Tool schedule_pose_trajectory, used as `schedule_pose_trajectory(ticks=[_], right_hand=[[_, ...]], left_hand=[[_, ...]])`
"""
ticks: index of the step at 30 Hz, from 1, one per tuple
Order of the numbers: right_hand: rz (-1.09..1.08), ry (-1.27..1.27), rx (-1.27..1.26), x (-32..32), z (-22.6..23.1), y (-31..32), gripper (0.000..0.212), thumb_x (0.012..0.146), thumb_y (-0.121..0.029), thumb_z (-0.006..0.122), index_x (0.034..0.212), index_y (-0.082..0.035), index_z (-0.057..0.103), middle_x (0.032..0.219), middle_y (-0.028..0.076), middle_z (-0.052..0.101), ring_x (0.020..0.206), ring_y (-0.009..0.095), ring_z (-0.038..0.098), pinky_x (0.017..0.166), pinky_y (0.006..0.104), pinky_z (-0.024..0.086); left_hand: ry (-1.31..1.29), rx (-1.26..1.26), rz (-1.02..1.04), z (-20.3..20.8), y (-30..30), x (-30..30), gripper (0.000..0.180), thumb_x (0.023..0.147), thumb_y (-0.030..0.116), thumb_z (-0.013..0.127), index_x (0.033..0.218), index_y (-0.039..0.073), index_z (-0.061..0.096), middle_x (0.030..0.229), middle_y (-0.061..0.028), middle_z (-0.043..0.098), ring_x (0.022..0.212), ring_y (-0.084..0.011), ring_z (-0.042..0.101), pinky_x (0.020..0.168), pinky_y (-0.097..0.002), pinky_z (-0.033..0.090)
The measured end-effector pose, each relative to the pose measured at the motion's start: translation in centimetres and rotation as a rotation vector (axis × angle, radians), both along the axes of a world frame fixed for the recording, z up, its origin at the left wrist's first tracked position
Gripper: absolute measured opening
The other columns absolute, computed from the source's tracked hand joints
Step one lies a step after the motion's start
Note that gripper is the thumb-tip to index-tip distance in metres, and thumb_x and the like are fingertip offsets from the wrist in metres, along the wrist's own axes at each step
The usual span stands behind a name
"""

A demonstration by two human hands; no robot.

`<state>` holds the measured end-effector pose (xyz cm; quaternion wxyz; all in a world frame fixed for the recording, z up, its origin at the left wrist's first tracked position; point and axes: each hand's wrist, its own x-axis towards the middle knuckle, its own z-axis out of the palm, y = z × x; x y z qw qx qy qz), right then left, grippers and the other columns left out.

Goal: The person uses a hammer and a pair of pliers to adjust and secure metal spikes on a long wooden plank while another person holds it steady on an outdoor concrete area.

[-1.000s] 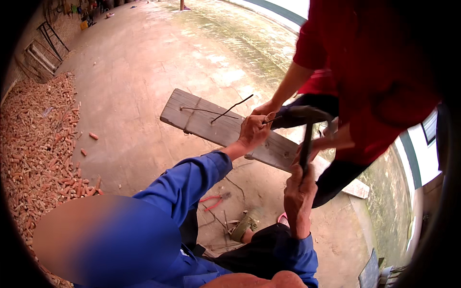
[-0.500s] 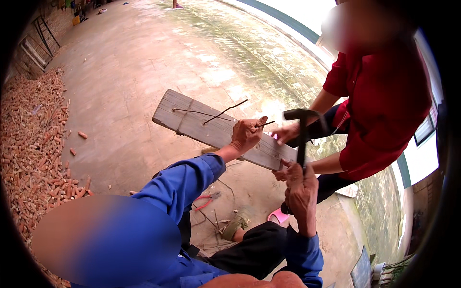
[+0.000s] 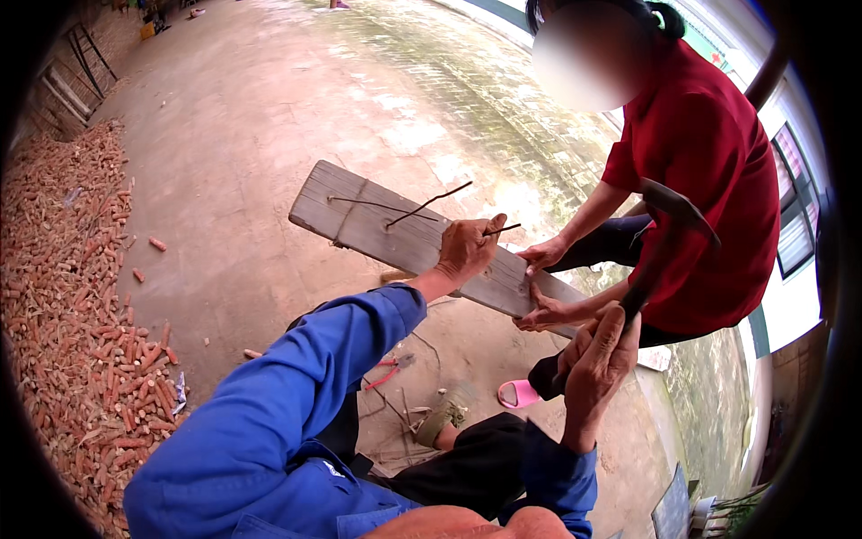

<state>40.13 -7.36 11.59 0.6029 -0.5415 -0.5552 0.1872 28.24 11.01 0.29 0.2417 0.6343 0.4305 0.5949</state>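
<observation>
My left hand (image 3: 467, 250) is closed in a grip on a thin dark rod (image 3: 503, 230), over the upper face of a long grey wooden plank (image 3: 417, 254). Only the rod's end shows past my fingers; its lower part is hidden. In my right hand (image 3: 600, 361) is a hammer (image 3: 680, 207) with a dark handle, lifted near the plank's right end, its head up and apart from the wood. A crooked dark rod (image 3: 429, 204) stands out of the plank left of my left hand. Another thin rod (image 3: 377, 207) runs low along the surface.
A person in a red top (image 3: 709, 153) leans in at the right, both hands (image 3: 543, 310) on the plank's right end. Red-handled pliers (image 3: 383, 374) and twigs lie on the ground by my feet. A pink slipper (image 3: 518, 393) is nearby. Corncobs (image 3: 81, 296) are heaped at left.
My right hand has moved right with the hammer, drawing it away from the plank. The other person has shifted and bent over the plank. My left hand keeps its grip on the rod.
</observation>
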Motion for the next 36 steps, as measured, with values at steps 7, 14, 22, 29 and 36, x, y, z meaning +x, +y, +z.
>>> schedule_pose_trajectory(ticks=[7, 14, 22, 29, 36], right_hand=[[0.028, -0.238, -0.294, 1.1, -0.5, 0.7, 0.018, 0.098, -0.014, 0.046, 0.097, 0.002, 0.055, 0.07, 0.01, 0.061, 0.063, 0.015, 0.058, 0.058, 0.0266, 0.045], [0.029, -0.418, -0.156, 0.6, -1.3, 1.4, 0.024, 0.1, -0.023, 0.043, 0.09, -0.002, 0.051, 0.057, -0.001, 0.046, 0.049, 0.011, 0.048, 0.046, 0.0231, 0.039], [0.033, 0.216, 0.026, -1.2, 2.2, 2.1, 0.021, 0.099, -0.021, 0.044, 0.089, -0.005, 0.051, 0.054, -0.004, 0.041, 0.041, 0.007, 0.037, 0.037, 0.0231, 0.028], [0.079, -0.063, -0.294, -1.7, -0.2, 4.2, 0.022, 0.1, -0.022, 0.043, 0.091, -0.003, 0.049, 0.06, 0.003, 0.052, 0.05, 0.009, 0.051, 0.048, 0.0222, 0.041], [0.056, -0.538, -0.173, -2.1, -0.8, 4.6, 0.021, 0.101, -0.018, 0.041, 0.094, -0.001, 0.05, 0.066, 0.006, 0.057, 0.057, 0.011, 0.056, 0.05, 0.0239, 0.042]], left_hand=[[-0.02, 0.022, 0.004, -0.4, 0.4, 0.2, 0.052, 0.093, 0.036, 0.056, 0.057, -0.002, 0.051, 0.053, -0.0218, 0.041, 0.046, -0.0352, 0.036, 0.046, -0.0404, 0.034], [-0.025, 0.008, 0.031, -0.3, 0.7, 0.2, 0.054, 0.093, 0.037, 0.055, 0.056, -0.002, 0.05, 0.052, -0.0213, 0.04, 0.046, -0.0342, 0.035, 0.046, -0.0407, 0.033], [-0.009, 0.069, 0.117, -0.6, 2.4, -1.7, 0.055, 0.093, 0.037, 0.055, 0.056, -0.003, 0.048, 0.051, -0.0214, 0.04, 0.045, -0.0327, 0.033, 0.046, -0.0403, 0.032], [-0.047, 0.079, 0.132, 0.5, 2.9, -2.3, 0.053, 0.092, 0.036, 0.056, 0.056, -0.003, 0.05, 0.052, -0.0224, 0.042, 0.045, -0.035, 0.035, 0.045, -0.0418, 0.032], [0.023, -0.029, 0.094, 0.6, 3.0, -3.1, 0.05, 0.092, 0.039, 0.053, 0.059, 0.002, 0.059, 0.057, -0.022, 0.053, 0.057, -0.0417, 0.055, 0.05, -0.0453, 0.041]])
